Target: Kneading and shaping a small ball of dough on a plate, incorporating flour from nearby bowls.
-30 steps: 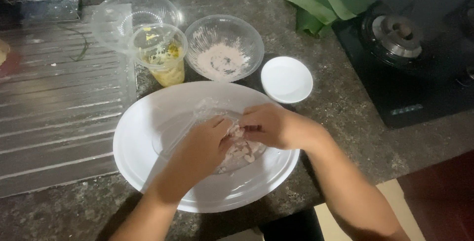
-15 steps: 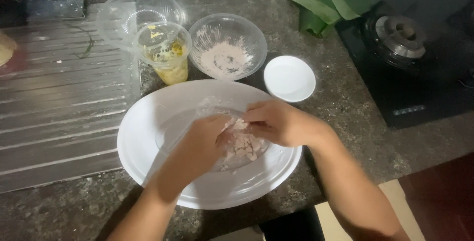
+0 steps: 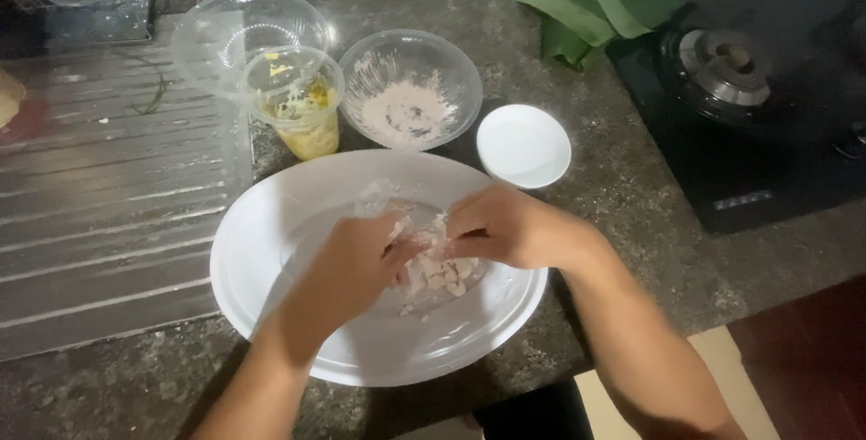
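Dark speckled stone tabletop (image 3: 622, 224) carries all items; ribbed steel draining board (image 3: 99, 224) at left, black gas hob (image 3: 767, 106) at right, folded green leaves (image 3: 586, 7) at the far edge.

Large round white plate (image 3: 271, 251) is set at centre. On it a pale, pinkish shredded filling on a thin translucent wrapper (image 3: 437, 273) is worked by both hands. Wrapping is judged partly done: the wrapper is gathered at the middle, its far edge (image 3: 374, 197) loose and not yet folded.

Left hand (image 3: 347, 264): grip pinched on the wrapper. Right hand (image 3: 505, 228): grip likewise closed on the wrapper.

Clear glass bowl (image 3: 410, 88) retains a thin pink residue, so most filling is judged used. Clear plastic cup of yellow shreds (image 3: 302, 106) is part full. Small white saucer (image 3: 523, 145) is bare.

Fingertips and the seam are hidden under the hands; filling type cannot be made out.
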